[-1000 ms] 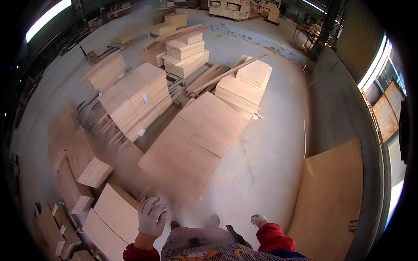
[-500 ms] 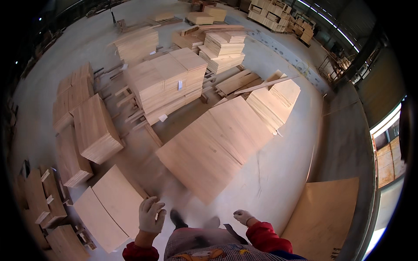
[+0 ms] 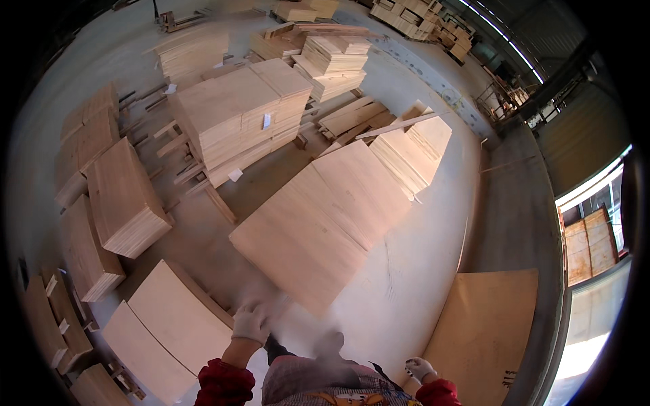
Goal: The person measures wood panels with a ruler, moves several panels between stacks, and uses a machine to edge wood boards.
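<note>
Person is standing on the concrete floor (image 3: 433,271), looking down over a yard of plywood stacks. Both hands are gloved in white, red sleeves entering at the bottom edge.

Left hand (image 3: 252,323), bottom centre-left, is hanging just short of the near corner of the big sheet stack (image 3: 325,220). Fingers are curled loosely, clamped on nothing I can make out; motion blur around the corner, so cannot tell if the glove is touching the wood. Grip looks half closed, empty.

Right hand (image 3: 420,369), bottom centre-right, is sitting low beside the body, fingers together in a loose fist, holding nothing visible. It is near the edge of the brown board (image 3: 484,331) lying flat at lower right, but apart from it.

The sheet stack is sitting mid-frame, low to the floor, long axis running up toward the right. Probably laid flat so the sheets are not bowing.

Tall stack (image 3: 237,118) at upper centre-left is resting on timber bearers, likely for fork access and airflow. Paper tags are hanging off its side.

Pale panels (image 3: 172,321) at lower left are lying overlapped, just beside the left hand. Narrower bundles (image 3: 122,196) are lining the left edge, tilted by the lens. More stacks (image 3: 332,61) at top centre. Bright doorway at far right.
</note>
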A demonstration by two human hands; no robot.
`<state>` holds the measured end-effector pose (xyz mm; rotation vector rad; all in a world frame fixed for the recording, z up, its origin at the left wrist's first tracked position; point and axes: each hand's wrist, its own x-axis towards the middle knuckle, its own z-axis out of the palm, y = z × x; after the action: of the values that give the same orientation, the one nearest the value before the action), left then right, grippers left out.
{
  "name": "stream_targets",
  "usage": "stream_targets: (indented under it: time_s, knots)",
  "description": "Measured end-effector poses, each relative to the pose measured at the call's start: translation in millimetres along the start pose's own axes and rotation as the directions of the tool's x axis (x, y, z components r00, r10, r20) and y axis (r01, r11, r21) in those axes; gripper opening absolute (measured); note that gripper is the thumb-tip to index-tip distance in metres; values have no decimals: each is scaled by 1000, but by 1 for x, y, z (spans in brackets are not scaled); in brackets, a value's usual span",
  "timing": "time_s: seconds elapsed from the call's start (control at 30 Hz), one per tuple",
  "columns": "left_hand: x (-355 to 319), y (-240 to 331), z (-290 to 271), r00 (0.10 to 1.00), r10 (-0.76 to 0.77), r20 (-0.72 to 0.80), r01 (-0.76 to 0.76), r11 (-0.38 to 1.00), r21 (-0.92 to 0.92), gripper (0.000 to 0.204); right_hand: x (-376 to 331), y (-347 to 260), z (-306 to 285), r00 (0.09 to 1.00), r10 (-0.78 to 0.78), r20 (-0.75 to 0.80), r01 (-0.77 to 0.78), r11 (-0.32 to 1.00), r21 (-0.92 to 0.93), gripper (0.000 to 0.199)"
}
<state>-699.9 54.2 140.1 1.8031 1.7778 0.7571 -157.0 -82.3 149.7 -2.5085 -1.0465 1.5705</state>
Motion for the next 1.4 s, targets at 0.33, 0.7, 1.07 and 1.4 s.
stream_targets:
  time_s: [0.33, 0.7, 1.07, 1.4]
  knots:
    - [85, 155, 85, 914, 270, 302, -250, 963, -102, 27, 29, 100, -36, 984, 173, 31, -175, 950, 260, 27]
    - [149, 332, 235, 792, 262, 552, -268, 961, -72, 32, 179, 203, -184, 995, -10, -103, 33, 976, 217, 24]
    - [318, 390, 325, 823, 170, 541, -298, 941, 158, 29, 355, 64, -327, 982, -189, 6, 184, 964, 190, 34]
    - [544, 568, 477, 677, 553, 486, -584, 805, -103, 29, 481, 32, -514, 991, 131, 18, -129, 931, 343, 23]
